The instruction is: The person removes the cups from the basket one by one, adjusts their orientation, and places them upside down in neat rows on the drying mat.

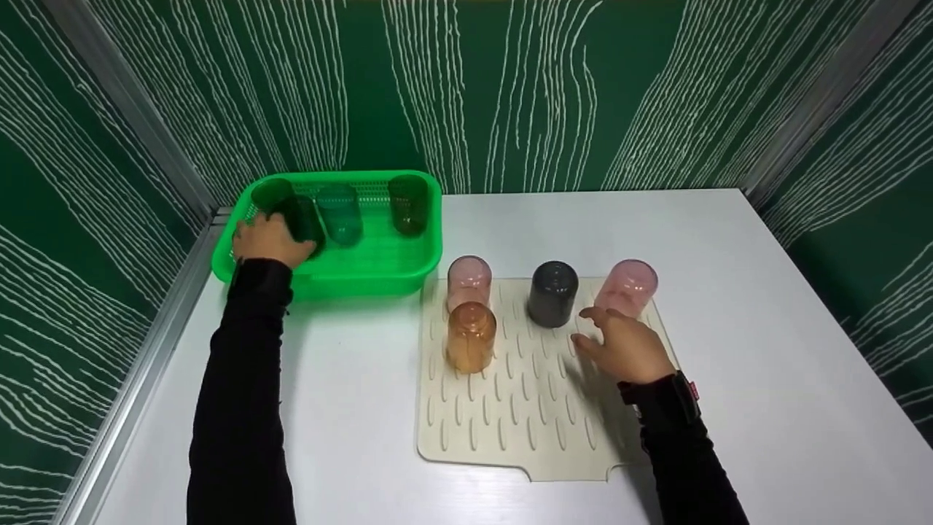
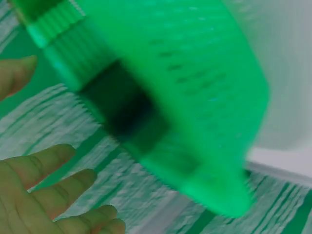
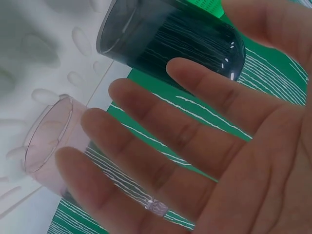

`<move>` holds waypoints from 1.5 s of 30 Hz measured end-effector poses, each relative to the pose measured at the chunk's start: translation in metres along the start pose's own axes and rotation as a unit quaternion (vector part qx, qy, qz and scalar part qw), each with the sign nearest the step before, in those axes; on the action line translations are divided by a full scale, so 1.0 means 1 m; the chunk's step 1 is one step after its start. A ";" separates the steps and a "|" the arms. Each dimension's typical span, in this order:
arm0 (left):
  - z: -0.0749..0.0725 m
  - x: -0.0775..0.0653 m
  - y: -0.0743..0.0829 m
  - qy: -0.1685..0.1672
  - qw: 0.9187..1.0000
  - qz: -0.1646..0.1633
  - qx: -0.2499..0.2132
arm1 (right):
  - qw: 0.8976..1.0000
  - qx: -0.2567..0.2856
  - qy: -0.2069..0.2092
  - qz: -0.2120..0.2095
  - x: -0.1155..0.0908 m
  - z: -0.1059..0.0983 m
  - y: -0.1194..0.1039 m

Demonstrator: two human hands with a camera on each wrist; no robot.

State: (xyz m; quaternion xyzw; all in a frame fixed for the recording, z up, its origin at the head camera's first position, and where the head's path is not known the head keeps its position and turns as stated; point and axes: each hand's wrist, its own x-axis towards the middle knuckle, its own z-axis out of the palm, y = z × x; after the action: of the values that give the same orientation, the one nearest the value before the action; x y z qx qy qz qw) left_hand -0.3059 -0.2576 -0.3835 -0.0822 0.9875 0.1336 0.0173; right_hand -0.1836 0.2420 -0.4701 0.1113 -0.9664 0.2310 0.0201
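Note:
My left hand [image 1: 270, 239] is at the left end of a green plastic basket [image 1: 357, 284], beside a dark glass cup [image 1: 306, 224]. The left wrist view shows its fingers [image 2: 63, 192] spread with nothing between them. More tinted cups lie in the basket, including a teal cup [image 1: 340, 215] and a dark brownish cup [image 1: 409, 204]. My right hand [image 1: 628, 348] hovers over a beige mat [image 1: 503, 430], fingers relaxed and apart. It is between an upside-down dark grey cup [image 1: 553, 295] and a pink cup [image 1: 628, 286], which it partly hides. In the right wrist view both cups stand behind its fingers.
Towards the mat's left side stand an amber cup [image 1: 471, 339] and, behind it, another pink cup [image 1: 469, 279], both upside down. The white table [image 1: 350, 423] ends at green walls [image 1: 510, 95] with white lines, and a metal frame runs along the left edge.

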 end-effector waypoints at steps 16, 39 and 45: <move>0.018 0.012 -0.036 -0.001 1.000 -0.025 0.007 | 1.000 0.004 0.001 -0.007 -0.002 0.001 -0.003; -0.004 -0.004 -0.009 0.200 0.978 0.044 -0.037 | 1.000 0.000 -0.001 -0.018 -0.001 0.000 -0.005; -0.019 -0.015 0.014 0.226 0.965 0.108 -0.074 | 1.000 0.005 0.000 -0.024 -0.002 -0.001 -0.006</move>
State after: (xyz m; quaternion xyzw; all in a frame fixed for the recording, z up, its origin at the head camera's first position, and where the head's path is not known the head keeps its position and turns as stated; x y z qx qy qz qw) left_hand -0.2934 -0.2473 -0.3608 -0.0045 0.9560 0.1858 -0.2271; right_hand -0.1802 0.2376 -0.4662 0.1340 -0.9622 0.2355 0.0251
